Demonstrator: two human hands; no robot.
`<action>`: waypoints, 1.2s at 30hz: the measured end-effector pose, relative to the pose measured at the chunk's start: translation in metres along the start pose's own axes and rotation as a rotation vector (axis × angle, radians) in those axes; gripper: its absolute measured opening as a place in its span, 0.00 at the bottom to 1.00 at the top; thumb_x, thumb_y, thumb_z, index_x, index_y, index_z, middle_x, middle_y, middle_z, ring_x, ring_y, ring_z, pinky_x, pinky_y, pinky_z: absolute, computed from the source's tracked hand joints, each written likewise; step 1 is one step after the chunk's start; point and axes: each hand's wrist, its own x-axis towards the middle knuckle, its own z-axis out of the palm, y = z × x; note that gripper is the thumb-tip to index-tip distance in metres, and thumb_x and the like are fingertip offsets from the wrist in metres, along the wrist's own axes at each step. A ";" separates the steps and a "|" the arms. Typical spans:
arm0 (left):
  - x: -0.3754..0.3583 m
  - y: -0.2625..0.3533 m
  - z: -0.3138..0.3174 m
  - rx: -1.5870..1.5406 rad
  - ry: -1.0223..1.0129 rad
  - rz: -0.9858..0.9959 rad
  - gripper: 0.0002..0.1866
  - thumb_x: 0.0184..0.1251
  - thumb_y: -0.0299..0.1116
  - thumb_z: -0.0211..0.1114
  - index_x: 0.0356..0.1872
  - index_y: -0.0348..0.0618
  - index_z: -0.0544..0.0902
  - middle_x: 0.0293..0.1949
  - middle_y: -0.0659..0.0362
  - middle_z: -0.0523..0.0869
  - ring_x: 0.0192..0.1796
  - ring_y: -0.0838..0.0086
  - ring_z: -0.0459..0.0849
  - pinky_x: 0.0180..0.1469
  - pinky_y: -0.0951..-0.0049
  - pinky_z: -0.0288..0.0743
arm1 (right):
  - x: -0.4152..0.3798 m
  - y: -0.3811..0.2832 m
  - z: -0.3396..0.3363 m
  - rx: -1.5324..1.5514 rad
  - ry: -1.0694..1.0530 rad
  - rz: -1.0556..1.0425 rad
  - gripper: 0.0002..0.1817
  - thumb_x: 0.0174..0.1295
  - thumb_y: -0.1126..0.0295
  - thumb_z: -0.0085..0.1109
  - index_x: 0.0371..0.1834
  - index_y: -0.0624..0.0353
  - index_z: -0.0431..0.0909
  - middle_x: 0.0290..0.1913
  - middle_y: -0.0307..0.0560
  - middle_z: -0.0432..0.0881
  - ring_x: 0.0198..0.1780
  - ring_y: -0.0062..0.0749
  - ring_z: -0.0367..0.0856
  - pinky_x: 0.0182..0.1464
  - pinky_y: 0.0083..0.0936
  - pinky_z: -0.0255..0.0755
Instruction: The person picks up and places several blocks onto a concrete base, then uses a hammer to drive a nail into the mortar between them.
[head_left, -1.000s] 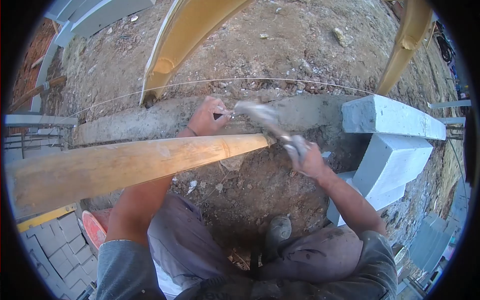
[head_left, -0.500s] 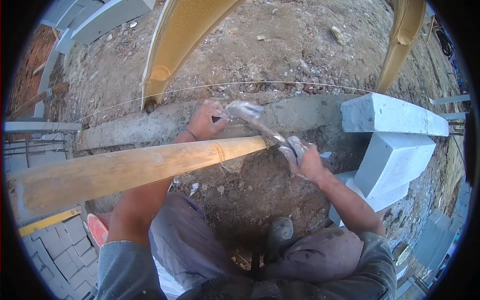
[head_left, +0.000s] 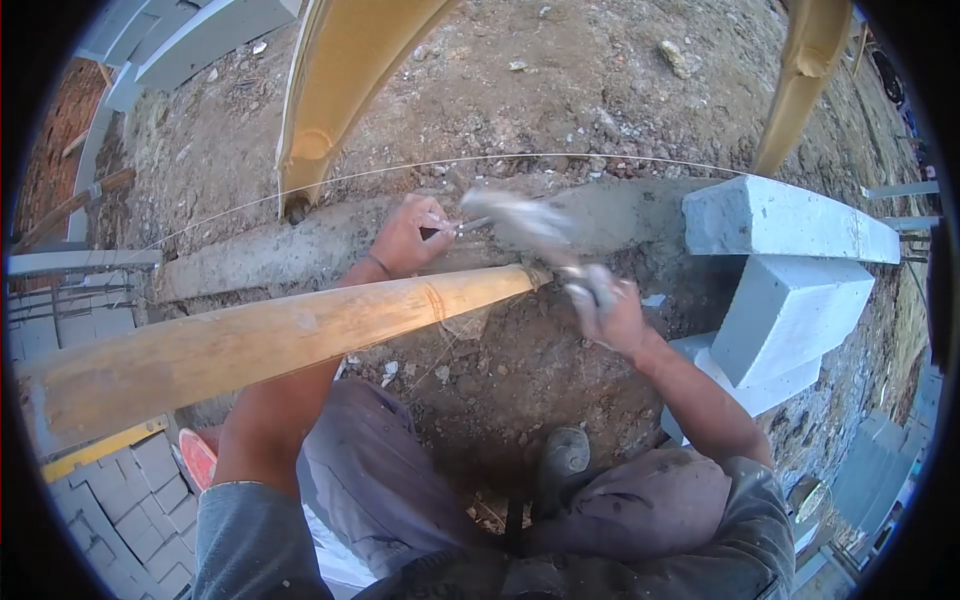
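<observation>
My left hand [head_left: 402, 238] is closed in a pinch above the grey concrete strip [head_left: 255, 262]. A thin pale rod [head_left: 472, 225] sticks out from its fingers, with something dark between them. My right hand [head_left: 610, 310], smeared with grey, is wrapped around the handle of a short hand tool [head_left: 525, 218]. Motion smears the tool's whitish head, which is over the strip just right of the rod; I cannot tell its kind. Between my arms, a bamboo pole [head_left: 250, 335] slants across and hides part of my left forearm.
White blocks [head_left: 800, 218] are stacked at the right. A taut string [head_left: 400, 172] runs above the strip. Two bamboo posts [head_left: 335, 90] [head_left: 800, 85] rise behind it. Grey pavers [head_left: 135, 490] and a red-faced object [head_left: 197, 458] are at lower left.
The tool's head has swung slightly right and my right hand has shifted a little. My left hand stays almost in place, with the thin rod now more visible.
</observation>
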 end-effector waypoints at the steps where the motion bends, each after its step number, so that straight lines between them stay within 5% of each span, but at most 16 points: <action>1: 0.005 -0.001 -0.001 0.027 0.005 0.012 0.07 0.63 0.34 0.73 0.37 0.43 0.93 0.40 0.56 0.88 0.51 0.59 0.82 0.57 0.61 0.75 | 0.001 0.005 0.006 -0.229 -0.179 0.066 0.10 0.69 0.65 0.63 0.45 0.60 0.80 0.35 0.57 0.85 0.31 0.55 0.85 0.31 0.47 0.78; 6: 0.004 -0.004 0.003 0.035 0.050 0.063 0.07 0.63 0.34 0.73 0.38 0.44 0.93 0.43 0.56 0.87 0.49 0.59 0.82 0.56 0.61 0.75 | 0.006 -0.001 -0.005 -0.093 0.028 -0.117 0.12 0.67 0.66 0.66 0.45 0.62 0.80 0.35 0.57 0.85 0.31 0.57 0.85 0.30 0.49 0.77; 8: 0.003 0.002 -0.001 -0.014 0.022 -0.004 0.07 0.63 0.33 0.73 0.38 0.44 0.93 0.44 0.56 0.87 0.50 0.60 0.82 0.56 0.61 0.75 | 0.005 -0.019 -0.011 0.225 0.226 -0.137 0.11 0.66 0.67 0.67 0.44 0.63 0.80 0.35 0.57 0.85 0.31 0.59 0.85 0.31 0.49 0.77; 10: 0.001 -0.002 0.000 -0.007 0.015 0.015 0.07 0.63 0.33 0.73 0.37 0.43 0.93 0.42 0.56 0.87 0.50 0.60 0.82 0.56 0.61 0.75 | 0.003 0.004 0.000 0.146 0.212 -0.235 0.10 0.67 0.68 0.64 0.46 0.63 0.80 0.38 0.58 0.86 0.34 0.59 0.85 0.33 0.49 0.78; 12: 0.003 -0.002 0.001 0.004 0.026 0.036 0.07 0.62 0.33 0.73 0.37 0.42 0.93 0.41 0.56 0.87 0.51 0.60 0.82 0.56 0.61 0.75 | 0.006 0.011 -0.003 -0.205 -0.301 0.099 0.12 0.67 0.68 0.64 0.48 0.64 0.80 0.40 0.59 0.86 0.35 0.58 0.86 0.34 0.48 0.78; 16: 0.004 -0.001 0.001 -0.005 0.042 -0.004 0.07 0.62 0.33 0.73 0.36 0.41 0.92 0.41 0.56 0.87 0.51 0.60 0.82 0.57 0.61 0.75 | 0.006 0.004 -0.006 -0.070 0.020 -0.133 0.11 0.67 0.67 0.65 0.45 0.63 0.80 0.38 0.59 0.86 0.32 0.59 0.86 0.33 0.48 0.79; 21: 0.000 -0.002 0.002 0.004 0.019 0.014 0.08 0.63 0.34 0.73 0.35 0.40 0.91 0.42 0.55 0.87 0.51 0.58 0.83 0.59 0.61 0.74 | 0.005 -0.006 -0.016 0.018 0.101 -0.106 0.12 0.67 0.66 0.65 0.45 0.63 0.78 0.35 0.60 0.85 0.31 0.56 0.86 0.32 0.45 0.80; 24: 0.004 -0.004 -0.003 0.056 0.041 0.030 0.08 0.63 0.35 0.72 0.35 0.40 0.90 0.43 0.55 0.87 0.51 0.58 0.83 0.60 0.59 0.74 | 0.013 0.004 -0.011 -0.238 -0.171 -0.063 0.11 0.67 0.65 0.64 0.42 0.62 0.76 0.29 0.61 0.83 0.28 0.55 0.86 0.29 0.48 0.78; 26: -0.001 -0.005 0.003 0.019 0.072 -0.012 0.11 0.63 0.39 0.73 0.33 0.41 0.89 0.43 0.54 0.84 0.53 0.56 0.80 0.57 0.60 0.75 | 0.009 -0.001 -0.017 -0.211 -0.172 -0.060 0.11 0.66 0.68 0.65 0.44 0.63 0.77 0.31 0.59 0.84 0.28 0.55 0.86 0.29 0.46 0.79; 28: 0.002 -0.006 0.004 -0.004 0.037 0.001 0.10 0.61 0.38 0.74 0.34 0.42 0.89 0.41 0.54 0.84 0.51 0.56 0.80 0.55 0.59 0.75 | 0.006 -0.006 -0.015 -0.013 0.146 -0.249 0.12 0.65 0.71 0.66 0.47 0.64 0.78 0.32 0.56 0.84 0.27 0.54 0.85 0.29 0.44 0.79; 31: 0.002 0.000 0.000 -0.005 0.027 0.000 0.09 0.62 0.37 0.73 0.34 0.43 0.89 0.39 0.55 0.85 0.50 0.57 0.81 0.55 0.59 0.75 | 0.005 0.008 -0.008 -0.131 0.102 -0.264 0.11 0.67 0.71 0.63 0.49 0.64 0.78 0.33 0.56 0.84 0.27 0.54 0.85 0.29 0.43 0.79; 32: 0.002 0.000 0.000 -0.004 0.031 0.007 0.09 0.62 0.37 0.73 0.34 0.43 0.89 0.39 0.55 0.85 0.50 0.57 0.81 0.55 0.59 0.75 | 0.005 0.017 -0.001 -0.023 0.020 -0.165 0.12 0.68 0.69 0.63 0.49 0.64 0.79 0.33 0.58 0.85 0.28 0.54 0.85 0.29 0.45 0.79; 33: 0.004 0.000 0.000 -0.018 0.028 0.022 0.09 0.62 0.37 0.73 0.34 0.43 0.89 0.39 0.55 0.85 0.50 0.57 0.81 0.55 0.59 0.75 | 0.010 0.017 0.002 -0.282 -0.200 -0.031 0.14 0.69 0.64 0.63 0.49 0.64 0.80 0.34 0.62 0.85 0.29 0.56 0.86 0.29 0.48 0.79; 36: 0.003 -0.003 -0.002 -0.025 0.036 0.039 0.08 0.63 0.37 0.73 0.34 0.43 0.90 0.41 0.55 0.86 0.51 0.58 0.81 0.56 0.61 0.75 | 0.011 0.016 -0.004 -0.196 -0.136 0.015 0.16 0.69 0.62 0.64 0.47 0.66 0.80 0.35 0.64 0.86 0.29 0.58 0.86 0.30 0.51 0.78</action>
